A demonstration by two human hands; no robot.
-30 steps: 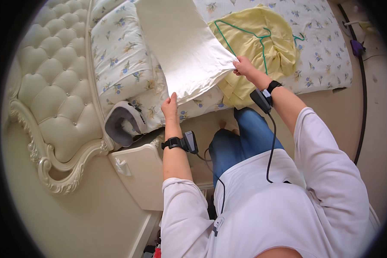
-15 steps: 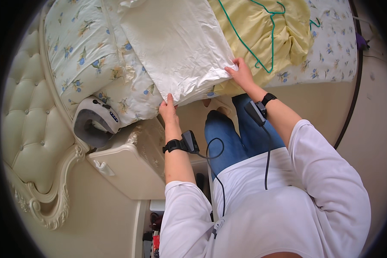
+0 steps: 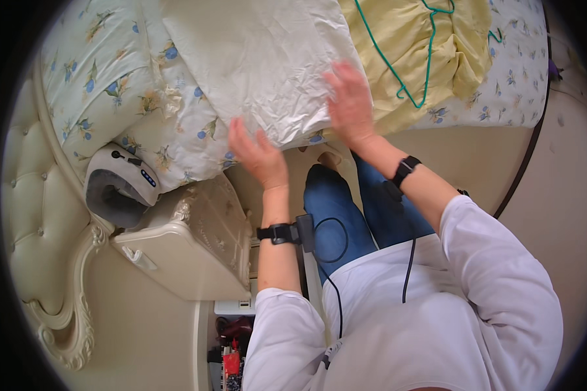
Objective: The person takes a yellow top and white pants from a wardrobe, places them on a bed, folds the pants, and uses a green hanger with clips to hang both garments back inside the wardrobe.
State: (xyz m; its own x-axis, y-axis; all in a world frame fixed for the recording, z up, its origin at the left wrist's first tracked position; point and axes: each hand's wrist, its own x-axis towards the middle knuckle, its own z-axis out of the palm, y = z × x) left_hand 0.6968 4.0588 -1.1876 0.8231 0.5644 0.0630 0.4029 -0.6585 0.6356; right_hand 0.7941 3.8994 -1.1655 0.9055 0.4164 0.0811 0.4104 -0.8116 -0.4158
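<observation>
A white cloth (image 3: 261, 58) lies spread on the bed, wrinkled near its front edge and running out of the picture at the top. Over its left front corner is my left hand (image 3: 259, 154), fingers apart and nothing in them. My right hand (image 3: 351, 104), a little blurred, hovers over or rests on the cloth's right front part with its fingers stretched out; whether it touches I cannot tell. To the right of the white cloth lies a crumpled yellow cloth (image 3: 460, 65), with a green wire hanger (image 3: 430, 62) on top.
The flowered bedding (image 3: 111, 78) covers the bed. A grey neck pillow (image 3: 120, 186) sits at the bed's left corner by a cream nightstand (image 3: 182, 241). The tufted headboard (image 3: 29, 195) stands at the left. Cables (image 3: 336, 293) hang from my wrist straps.
Both hands have let go of the white cloth's front corners and opened. My right hand has moved up and left over the cloth. The view has shifted slightly.
</observation>
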